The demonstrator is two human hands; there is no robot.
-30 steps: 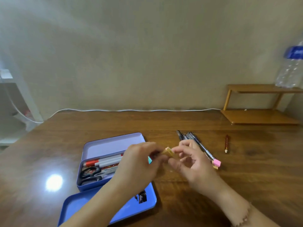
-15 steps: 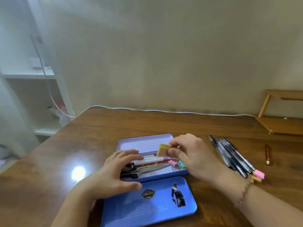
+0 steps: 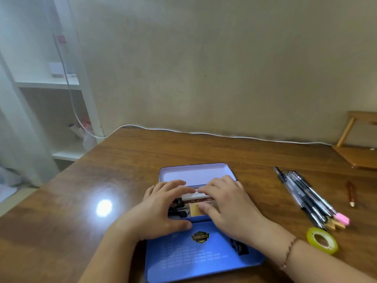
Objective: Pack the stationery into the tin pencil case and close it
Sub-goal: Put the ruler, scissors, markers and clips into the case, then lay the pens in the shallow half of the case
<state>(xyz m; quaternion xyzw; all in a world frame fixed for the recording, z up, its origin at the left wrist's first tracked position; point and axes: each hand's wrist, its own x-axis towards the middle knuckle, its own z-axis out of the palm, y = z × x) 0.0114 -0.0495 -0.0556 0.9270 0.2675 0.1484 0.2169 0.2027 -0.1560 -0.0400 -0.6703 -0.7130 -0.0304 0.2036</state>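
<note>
The blue tin pencil case (image 3: pixel 195 173) lies open in the middle of the wooden table, its lid (image 3: pixel 204 258) flat towards me. Inside are a white marker (image 3: pixel 192 195), black-handled scissors (image 3: pixel 176 207) and a yellow eraser (image 3: pixel 194 210). My left hand (image 3: pixel 161 207) rests on the case's left half, fingers spread over the contents and thumb on the front rim. My right hand (image 3: pixel 226 203) covers the right half, its fingers stretched over the marker and its thumb touching the eraser. Several pens (image 3: pixel 302 193) lie to the right of the case.
A short brown pencil (image 3: pixel 351 194) lies right of the pens, and a yellow tape roll (image 3: pixel 322 240) sits near my right wrist. A wooden rack (image 3: pixel 359 156) stands at the back right. A white cable (image 3: pixel 204 133) runs along the wall.
My right hand carried the yellow eraser from mid-air down into the case, where it now lies. Both hands have come down onto the contents. My view has swung to the left.
</note>
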